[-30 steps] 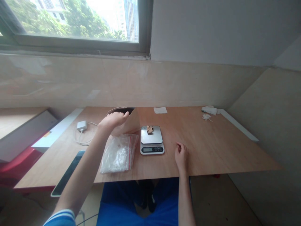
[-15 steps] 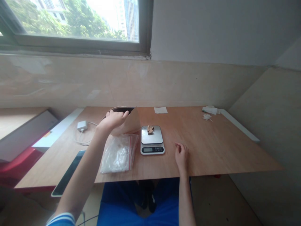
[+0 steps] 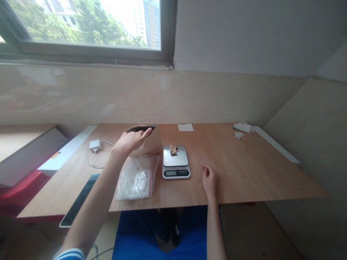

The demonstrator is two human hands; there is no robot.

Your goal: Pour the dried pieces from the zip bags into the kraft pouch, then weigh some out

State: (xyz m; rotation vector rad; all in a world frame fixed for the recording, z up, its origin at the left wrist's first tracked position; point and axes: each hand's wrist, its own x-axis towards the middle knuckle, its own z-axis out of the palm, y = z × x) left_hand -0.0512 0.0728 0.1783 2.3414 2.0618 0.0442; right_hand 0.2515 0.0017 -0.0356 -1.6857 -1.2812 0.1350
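Two bare hands are shown above and on a wooden bench (image 3: pixel 244 169), seen from our head-worn camera. We see the left hand (image 3: pixel 131 141) raised at the far side of the bench, its fingers closed together on the top edge of a kraft-paper pouch (image 3: pixel 151 143), which stands nearly upright with its dark interior showing along the rim. The pouch's lower part is just behind a clear zip bag (image 3: pixel 137 178), which has a red-striped edge and lies flat on the bench. To the right of the pouch, we note a digital kitchen scale (image 3: pixel 176 162) with a small tan piece (image 3: pixel 174 149) on its steel platform; the piece is too small to identify. Our right hand (image 3: pixel 209 180) rests at the near edge of the bench, just right of the scale, its fingers curled together with nothing visible in them. Further left lie a white power adapter (image 3: pixel 95 146) and its cable (image 3: pixel 94 164), and a dark tablet (image 3: pixel 78 199) sits at the near edge. At the far edge are a paper slip (image 3: pixel 185 127) and small white items (image 3: pixel 241 127).
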